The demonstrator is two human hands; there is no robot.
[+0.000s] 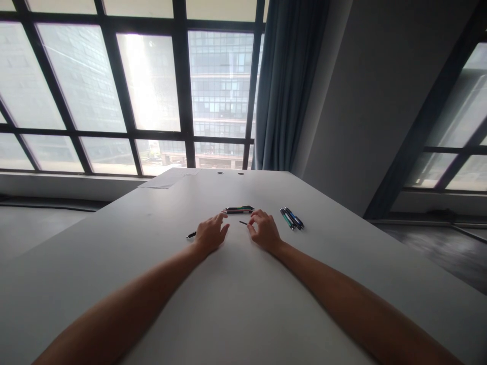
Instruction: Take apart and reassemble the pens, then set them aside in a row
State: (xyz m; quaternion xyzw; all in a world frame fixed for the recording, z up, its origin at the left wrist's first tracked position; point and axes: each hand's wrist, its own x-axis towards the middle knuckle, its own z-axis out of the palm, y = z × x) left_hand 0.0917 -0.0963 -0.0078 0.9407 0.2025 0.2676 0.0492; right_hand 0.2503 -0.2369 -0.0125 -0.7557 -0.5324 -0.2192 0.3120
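Note:
My right hand (264, 230) pinches a short, thin dark piece (243, 222) between thumb and fingertips, just above or on the white table (239, 299); its exact kind is too small to make out. Across from it, my left hand (211, 233) has thumb and fingers apart, with nothing visible between them. A dark pen (191, 234) pokes out on the left side of that hand, the rest of it hidden. Beyond both hands lies a small group of pens (239, 209), side by side and crosswise, near the fingertips.
Several pens with green, black and blue parts (292, 218) lie together right of my right hand. White paper sheets (162, 180) rest at the far left of the table. Two dark round spots (241, 174) mark its far end. A blue curtain (289, 91) hangs beside the windows.

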